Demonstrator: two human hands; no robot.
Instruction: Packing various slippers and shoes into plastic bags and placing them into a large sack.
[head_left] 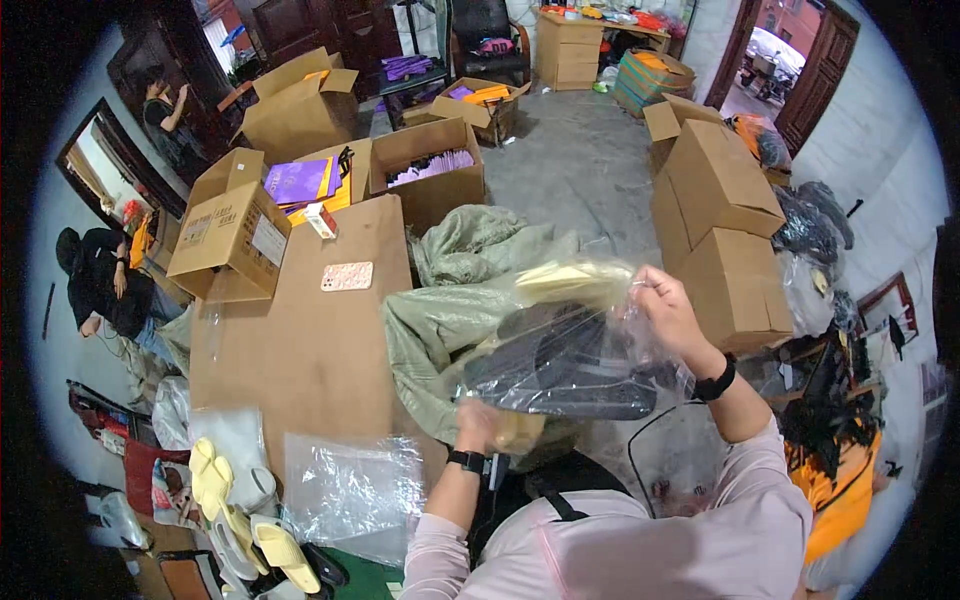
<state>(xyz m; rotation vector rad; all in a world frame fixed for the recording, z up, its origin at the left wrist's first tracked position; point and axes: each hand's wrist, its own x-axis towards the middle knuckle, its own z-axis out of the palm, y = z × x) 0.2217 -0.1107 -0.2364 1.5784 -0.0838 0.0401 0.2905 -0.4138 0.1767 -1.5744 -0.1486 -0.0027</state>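
A clear plastic bag (pixel 600 350) stretches between my hands in front of my body. Dark slippers (pixel 565 365) show through its film, and pale yellow pieces (pixel 565 280) show along its far side. My right hand (pixel 660 308) is closed, pinching the bag at its upper right edge. Motion smears my left hand (pixel 480 425) at the bag's lower left corner; its fingers cannot be made out. Beside it is a blurred yellowish shape (pixel 520 432). Below and behind the bag lies a crumpled green woven sack (pixel 430 340).
The brown table (pixel 330 350) at left bears a phone (pixel 347 276), a small box (pixel 320 220) and flat clear bags (pixel 350 490). Yellow slippers (pixel 285 550) lie near left. Cardboard boxes (pixel 735 285) stack at right. Another person (pixel 110 285) sits far left; a second (pixel 165 115) stands behind.
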